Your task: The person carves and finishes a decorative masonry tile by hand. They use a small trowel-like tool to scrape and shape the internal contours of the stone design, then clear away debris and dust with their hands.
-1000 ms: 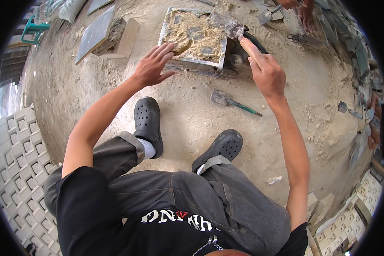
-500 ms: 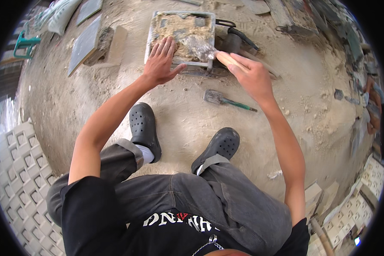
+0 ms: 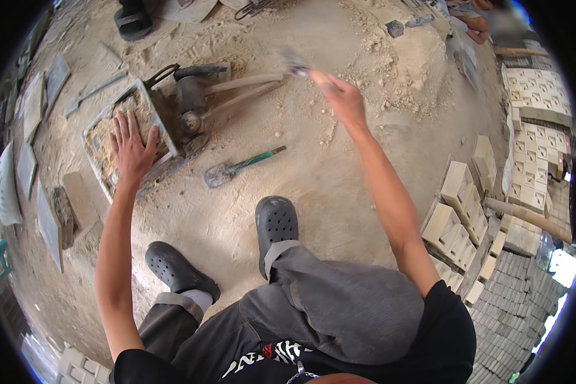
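Note:
My left hand [image 3: 133, 150] lies with fingers spread on the sandy mix [image 3: 102, 136] that fills a shallow square metal mould [image 3: 97, 165] on the left. A wooden-handled trowel [image 3: 294, 62] is gripped in my right hand [image 3: 347, 102], held out over the sandy floor to the right of the mould. Motion blurs its blade, so I cannot tell whether it carries anything. Against the mould's right side sits a dark metal fitting [image 3: 191, 96] with long handles. On the floor below it lies a small flat-bladed tool with a green handle [image 3: 248, 160].
Loose sandy material [image 3: 406, 77] is heaped at the upper right. Patterned cream blocks [image 3: 457, 211] stand stacked on the right, with grey pavers [image 3: 518, 301] below. Flat slabs [image 3: 50, 224] lean at the left. Another person's arm [image 3: 477, 29] shows at the top right.
The view has turned to the right. The trowel has left the mould's surface and swung right over the floor. My left hand still rests on the mix.

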### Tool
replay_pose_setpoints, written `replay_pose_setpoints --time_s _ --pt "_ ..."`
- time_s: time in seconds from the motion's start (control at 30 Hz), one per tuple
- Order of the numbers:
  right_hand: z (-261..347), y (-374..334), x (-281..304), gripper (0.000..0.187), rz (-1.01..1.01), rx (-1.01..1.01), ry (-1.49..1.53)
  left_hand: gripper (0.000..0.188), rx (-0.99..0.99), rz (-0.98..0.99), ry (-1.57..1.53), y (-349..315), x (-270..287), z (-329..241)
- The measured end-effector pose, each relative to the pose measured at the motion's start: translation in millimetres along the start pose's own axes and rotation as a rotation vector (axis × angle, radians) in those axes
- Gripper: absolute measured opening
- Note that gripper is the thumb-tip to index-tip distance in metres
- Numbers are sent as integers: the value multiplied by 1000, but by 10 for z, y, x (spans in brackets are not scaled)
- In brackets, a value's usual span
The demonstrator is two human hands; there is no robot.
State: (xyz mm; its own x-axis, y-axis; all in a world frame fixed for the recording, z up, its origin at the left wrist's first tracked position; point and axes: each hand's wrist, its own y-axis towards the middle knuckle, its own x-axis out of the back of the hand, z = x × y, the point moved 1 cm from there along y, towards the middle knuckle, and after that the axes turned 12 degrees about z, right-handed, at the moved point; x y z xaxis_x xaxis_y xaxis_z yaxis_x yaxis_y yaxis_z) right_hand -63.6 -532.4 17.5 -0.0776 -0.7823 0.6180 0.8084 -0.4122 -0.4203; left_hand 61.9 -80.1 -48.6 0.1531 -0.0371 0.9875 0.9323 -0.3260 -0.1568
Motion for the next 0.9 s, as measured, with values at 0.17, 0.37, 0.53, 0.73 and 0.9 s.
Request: replay_pose_setpoints --time_s 0.17,0.37,0.53,0.73,0.9 --pt "-1188 581 725 44 -363 -219 -189 75 -145 -75 -76 291 -26 -103" --pt "-1862 1553 1483 58 -322 -419 -186 73 -416 132 -21 153 258 -368" --pt "-1981 2220 1715 57 -433 -519 -191 76 -540 300 25 -209 373 -108" --pt "-1980 2271 1947 51 -311 -558 50 93 -547 456 113 -498 317 349" --pt "-2252 1685 1598 61 -497 -238 -111 92 -442 407 131 -514 430 650"
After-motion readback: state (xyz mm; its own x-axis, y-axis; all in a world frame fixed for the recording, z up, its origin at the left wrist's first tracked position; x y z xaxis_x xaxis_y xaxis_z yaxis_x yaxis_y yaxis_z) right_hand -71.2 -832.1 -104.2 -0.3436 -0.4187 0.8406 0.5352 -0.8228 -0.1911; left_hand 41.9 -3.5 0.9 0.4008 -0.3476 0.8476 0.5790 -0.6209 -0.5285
